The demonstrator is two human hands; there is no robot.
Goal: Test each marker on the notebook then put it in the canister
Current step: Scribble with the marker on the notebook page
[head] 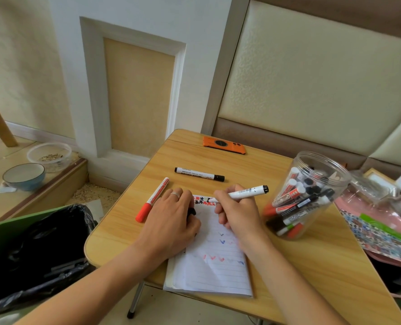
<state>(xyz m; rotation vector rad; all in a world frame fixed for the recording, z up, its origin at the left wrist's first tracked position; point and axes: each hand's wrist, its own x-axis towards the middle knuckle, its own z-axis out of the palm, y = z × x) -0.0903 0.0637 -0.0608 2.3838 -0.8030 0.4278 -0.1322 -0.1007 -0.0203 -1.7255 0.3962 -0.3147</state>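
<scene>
My right hand grips a white marker, tip on the notebook. My left hand rests on the page, fingers curled round a black cap — the canister stands just right of the notebook.

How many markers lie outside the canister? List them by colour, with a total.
Red marker: 1
Black markers: 2, the other held
Total: 3
</scene>
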